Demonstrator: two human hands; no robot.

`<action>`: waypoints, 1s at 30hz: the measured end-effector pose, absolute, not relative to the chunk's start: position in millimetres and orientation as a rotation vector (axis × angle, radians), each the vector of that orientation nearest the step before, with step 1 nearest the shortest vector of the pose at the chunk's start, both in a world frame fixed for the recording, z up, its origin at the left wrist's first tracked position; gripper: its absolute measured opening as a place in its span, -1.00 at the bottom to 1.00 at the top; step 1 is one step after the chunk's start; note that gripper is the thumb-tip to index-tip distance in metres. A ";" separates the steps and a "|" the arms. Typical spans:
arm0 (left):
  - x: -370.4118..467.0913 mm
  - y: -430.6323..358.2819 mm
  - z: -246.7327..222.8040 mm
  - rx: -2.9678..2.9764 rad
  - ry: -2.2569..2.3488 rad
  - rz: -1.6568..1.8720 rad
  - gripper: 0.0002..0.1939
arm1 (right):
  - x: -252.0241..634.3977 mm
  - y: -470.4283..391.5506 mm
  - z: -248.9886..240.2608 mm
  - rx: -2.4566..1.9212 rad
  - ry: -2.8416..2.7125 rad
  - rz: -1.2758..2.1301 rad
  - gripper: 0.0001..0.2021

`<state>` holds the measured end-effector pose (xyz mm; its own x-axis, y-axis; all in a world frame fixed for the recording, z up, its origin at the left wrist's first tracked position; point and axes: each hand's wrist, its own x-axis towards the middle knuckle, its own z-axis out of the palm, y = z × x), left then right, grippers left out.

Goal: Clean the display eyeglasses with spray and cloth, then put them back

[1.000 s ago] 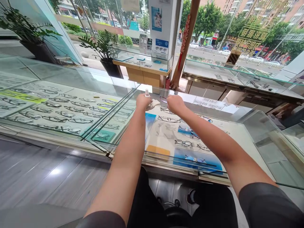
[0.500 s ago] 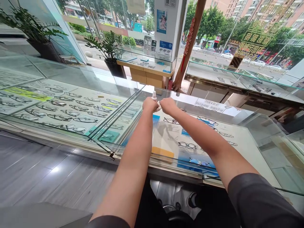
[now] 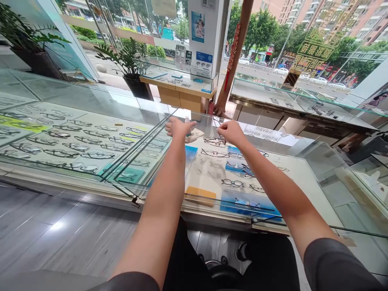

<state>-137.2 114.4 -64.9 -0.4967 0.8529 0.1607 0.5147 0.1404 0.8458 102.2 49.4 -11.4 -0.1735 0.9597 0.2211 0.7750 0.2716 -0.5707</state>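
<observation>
There are two hands, one small spray bottle [image 3: 187,119], one pale cloth [image 3: 195,136], one orange pad [image 3: 200,195] and two potted plants. The frames under the glass are many and partly covered, so I cannot count them exactly. On a clock laid over the view, the orange pad is at 6 o'clock, one teal tray [image 3: 130,174] at 8 o'clock, and a dark round-lens pair [image 3: 232,183] at 4 o'clock. Both plants are between 10 and 11 o'clock, the nearer one in a dark pot [image 3: 138,87].

Half a second earlier, the two hands were together and the left one was closed at the bottle and cloth. Now they are well apart, the left one is opened, and more of the cloth is visible.

The left hand [image 3: 177,127], between 10 and 11 o'clock from the centre, is spread wide, with the fingers apart and the thumb stretched out. It is just beside the bottle and the cloth; whether it touches them, I cannot tell. The cloth lies on the glass counter [image 3: 165,133], close to the centre. The right hand [image 3: 232,131], between 2 and 3 o'clock, pinches thin dark glasses [image 3: 224,140] between thumb and fingers, above the counter. The lenses are too small to see clearly.
</observation>
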 end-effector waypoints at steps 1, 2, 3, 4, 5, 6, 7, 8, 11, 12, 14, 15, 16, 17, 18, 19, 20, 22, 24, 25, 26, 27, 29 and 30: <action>-130.1 109.3 -55.0 1.178 2.142 1.466 -0.14 | 111.3 45.4 -12.6 -1.528 -1.925 0.502 -0.79; -120.6 102.8 -44.7 1.129 2.137 1.679 -0.24 | 119.4 41.8 -14.5 -1.500 -1.855 0.544 -0.78; -108.9 95.1 -35.0 1.210 2.045 1.873 -0.40 | 126.5 38.4 -16.8 -1.474 -1.793 0.576 -0.78; -95.4 86.5 -26.8 1.374 1.885 1.975 -0.58 | 132.6 35.3 -19.4 -1.447 -1.737 0.603 -0.78; -81.0 77.6 -20.7 1.550 1.707 1.956 -0.74 | 137.6 32.4 -22.0 -1.422 -1.686 0.627 -0.77; -66.6 69.2 -17.1 1.733 1.529 1.839 -0.85 | 141.6 29.4 -24.6 -1.397 -1.641 0.646 -0.75; -53.2 61.7 -15.8 1.869 1.395 1.690 -0.86 | 144.7 26.3 -27.1 -1.370 -1.608 0.659 -0.72; -41.5 55.6 -16.5 1.951 1.312 1.542 -0.83 | 147.1 23.0 -29.5 -1.344 -1.585 0.665 -0.69; -21.2 46.9 -24.8 2.021 1.228 1.277 -0.75 | 150.6 12.4 -37.0 -1.276 -1.567 0.658 -0.62; -19.0 46.4 -27.5 2.014 1.232 1.250 -0.74 | 150.8 9.0 -39.8 -1.255 -1.565 0.666 -0.61; -18.8 46.9 -30.8 1.997 1.236 1.226 -0.73 | 150.7 3.0 -45.3 -1.209 -1.547 0.710 -0.60; -19.5 47.2 -31.2 1.999 1.229 1.210 -0.73 | 150.5 0.4 -47.7 -1.182 -1.530 0.742 -0.60; -20.3 47.2 -31.0 2.007 1.220 1.196 -0.73 | 150.5 -2.0 -49.7 -1.155 -1.513 0.777 -0.61; -21.1 47.1 -30.3 2.024 1.216 1.186 -0.74 | 150.9 -4.4 -51.1 -1.131 -1.503 0.809 -0.63; -22.1 47.1 -29.5 2.049 1.220 1.179 -0.76 | 152.0 -6.8 -51.6 -1.114 -1.505 0.835 -0.65; -23.4 47.4 -28.7 2.082 1.231 1.172 -0.77 | 154.1 -9.5 -51.3 -1.110 -1.523 0.852 -0.69; -25.4 48.3 -28.2 2.122 1.247 1.166 -0.79 | 157.5 -12.3 -50.4 -1.120 -1.553 0.856 -0.73; -32.1 52.3 -28.1 2.225 1.280 1.149 -0.82 | 168.4 -18.1 -47.4 -1.179 -1.644 0.820 -0.80; -42.0 59.1 -29.6 2.339 1.312 1.102 -0.85 | 184.5 -22.4 -45.4 -1.241 -1.725 0.751 -0.85; -47.5 62.9 -30.8 2.385 1.329 1.053 -0.87 | 193.7 -23.3 -45.4 -1.240 -1.757 0.732 -0.87; -52.9 66.6 -32.3 2.417 1.347 0.981 -0.89 | 202.9 -23.3 -46.3 -1.226 -1.773 0.733 -0.88; -57.7 70.0 -33.8 2.435 1.369 0.887 -0.90 | 211.6 -22.2 -47.9 -1.207 -1.775 0.738 -0.88; -64.7 75.1 -37.0 2.446 1.414 0.678 -0.91 | 226.1 -17.6 -52.7 -1.181 -1.728 0.725 -0.89; -66.6 76.7 -38.4 2.446 1.434 0.584 -0.91 | 231.3 -14.6 -55.4 -1.182 -1.696 0.705 -0.89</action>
<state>-66.6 76.7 -38.4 0.4365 0.8737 0.2148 0.7754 -0.4864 0.4028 231.3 -14.6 -55.4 -0.1140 0.9261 0.3597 0.3981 0.3743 -0.8375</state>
